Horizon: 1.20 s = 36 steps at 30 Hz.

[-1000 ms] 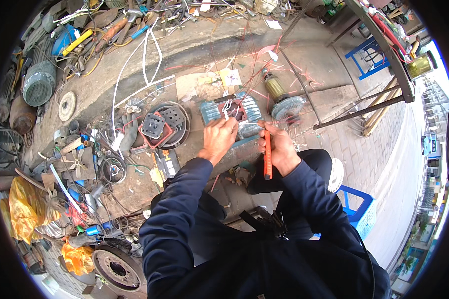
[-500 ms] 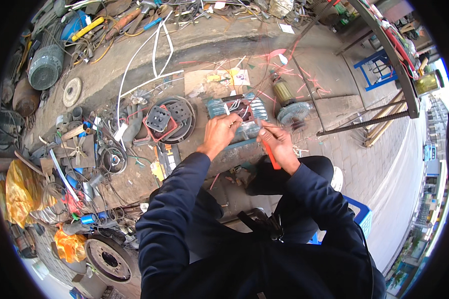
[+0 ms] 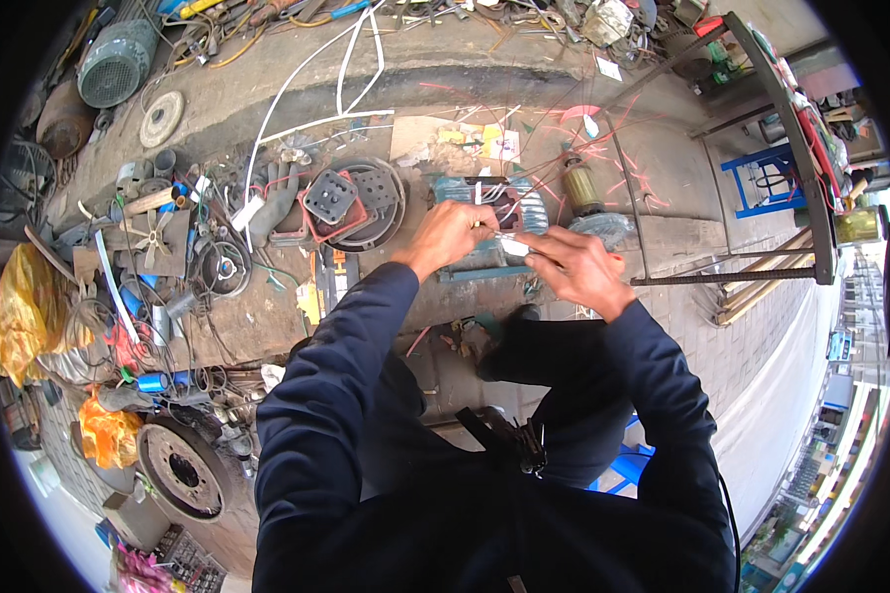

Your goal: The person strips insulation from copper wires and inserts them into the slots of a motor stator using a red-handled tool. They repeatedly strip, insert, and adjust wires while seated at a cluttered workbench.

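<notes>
A blue-green electric motor (image 3: 535, 210) with a ribbed housing lies in front of me, its terminal box (image 3: 504, 198) uncovered and white-sleeved leads standing in it. Over the near side of the motor, my left hand (image 3: 447, 235) pinches a thin wire end; most of the wire is hidden by the fingers. My right hand (image 3: 585, 269) is closed round a red-handled knife, with its pale blade (image 3: 512, 245) turned toward the left fingertips. Blade and left fingers are close together; I cannot tell whether they touch.
Left of the motor sit a dark terminal cover (image 3: 329, 198) and a round end shield (image 3: 398, 203). A rotor (image 3: 583, 188) stands to the right. Cardboard (image 3: 420, 138) lies behind. Rusty bars of a metal frame (image 3: 732, 279) edge the right; scrap parts crowd the left.
My right hand has turned and moved right and slightly down, swinging the knife from pointing up to lying sideways. The left hand stays near the motor. The whole view has shifted a little.
</notes>
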Motion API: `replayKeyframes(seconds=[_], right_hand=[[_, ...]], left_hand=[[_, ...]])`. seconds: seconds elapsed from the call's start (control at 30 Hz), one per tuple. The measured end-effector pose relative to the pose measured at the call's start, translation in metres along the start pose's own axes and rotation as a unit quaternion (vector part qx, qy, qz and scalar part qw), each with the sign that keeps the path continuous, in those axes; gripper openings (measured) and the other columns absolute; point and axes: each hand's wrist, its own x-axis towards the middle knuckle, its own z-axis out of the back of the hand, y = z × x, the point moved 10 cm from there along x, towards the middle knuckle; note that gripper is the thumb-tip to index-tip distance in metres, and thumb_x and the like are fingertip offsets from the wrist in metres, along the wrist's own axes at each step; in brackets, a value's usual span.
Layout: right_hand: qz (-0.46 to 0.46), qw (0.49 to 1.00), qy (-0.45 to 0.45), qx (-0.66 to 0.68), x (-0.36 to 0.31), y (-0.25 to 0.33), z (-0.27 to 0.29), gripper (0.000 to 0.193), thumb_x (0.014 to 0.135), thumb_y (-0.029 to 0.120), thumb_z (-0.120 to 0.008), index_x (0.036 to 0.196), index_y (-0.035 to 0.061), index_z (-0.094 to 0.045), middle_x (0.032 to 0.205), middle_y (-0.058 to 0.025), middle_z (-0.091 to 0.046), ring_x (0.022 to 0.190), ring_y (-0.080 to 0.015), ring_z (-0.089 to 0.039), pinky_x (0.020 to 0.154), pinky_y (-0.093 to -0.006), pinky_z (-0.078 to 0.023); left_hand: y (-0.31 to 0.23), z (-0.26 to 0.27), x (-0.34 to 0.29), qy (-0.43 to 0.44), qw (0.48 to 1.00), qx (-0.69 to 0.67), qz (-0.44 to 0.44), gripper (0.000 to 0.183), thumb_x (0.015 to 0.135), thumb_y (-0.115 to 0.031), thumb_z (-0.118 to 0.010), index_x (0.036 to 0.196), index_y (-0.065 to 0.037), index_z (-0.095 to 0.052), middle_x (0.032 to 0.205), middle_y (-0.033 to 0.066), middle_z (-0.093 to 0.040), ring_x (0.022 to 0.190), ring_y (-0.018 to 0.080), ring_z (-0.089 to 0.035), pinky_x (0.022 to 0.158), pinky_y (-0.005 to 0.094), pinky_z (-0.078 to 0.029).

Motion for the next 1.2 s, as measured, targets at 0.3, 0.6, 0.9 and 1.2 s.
replayKeyframes(seconds=[0.3, 0.6, 0.9, 1.2], right_hand=[[0.051, 0.998, 0.013, -0.035, 0.024, 0.006, -0.026, 0.045, 0.09, 0.009, -0.074, 0.135, 0.009, -0.069, 0.086, -0.0128, -0.064, 0.074, -0.035, -0.066, 0.065, -0.0445, -0.054], [-0.196, 0.925, -0.112, 0.307, -0.012, -0.06, -0.049, 0.035, 0.1, 0.007, -0.073, 0.135, 0.0052, -0.072, 0.099, 0.0033, -0.072, 0.077, -0.0056, -0.058, 0.068, -0.0282, -0.05], [-0.311, 0.865, -0.091, 0.384, -0.029, -0.075, -0.046, 0.037, 0.098, 0.014, -0.077, 0.131, 0.0, -0.072, 0.091, -0.004, -0.076, 0.076, -0.0065, -0.061, 0.068, -0.0257, -0.051], [-0.33, 0.849, -0.102, 0.4, -0.02, -0.07, -0.073, 0.035, 0.099, 0.013, -0.074, 0.133, 0.0026, -0.072, 0.085, 0.0001, -0.071, 0.066, -0.0048, -0.054, 0.058, -0.0232, -0.045]], left_hand=[[0.0, 0.0, 0.002, -0.017, 0.999, 0.022, -0.027, 0.012, 0.089, -0.016, -0.079, 0.101, -0.016, -0.078, 0.086, 0.0187, -0.075, 0.085, 0.04, -0.073, 0.074, 0.0481, -0.055], [0.001, 0.001, 0.001, -0.015, 1.0, -0.025, -0.005, 0.011, 0.09, -0.019, -0.078, 0.101, -0.014, -0.078, 0.087, 0.0178, -0.075, 0.085, 0.039, -0.073, 0.076, 0.048, -0.055], [-0.001, 0.001, 0.0, -0.006, 0.999, -0.033, 0.012, 0.012, 0.091, -0.018, -0.079, 0.101, -0.012, -0.077, 0.089, 0.0182, -0.075, 0.084, 0.0376, -0.073, 0.075, 0.0449, -0.055], [-0.002, 0.001, 0.0, -0.013, 1.0, -0.015, 0.003, 0.011, 0.091, -0.017, -0.079, 0.099, -0.01, -0.077, 0.091, 0.0159, -0.077, 0.085, 0.0338, -0.075, 0.076, 0.0419, -0.056]])
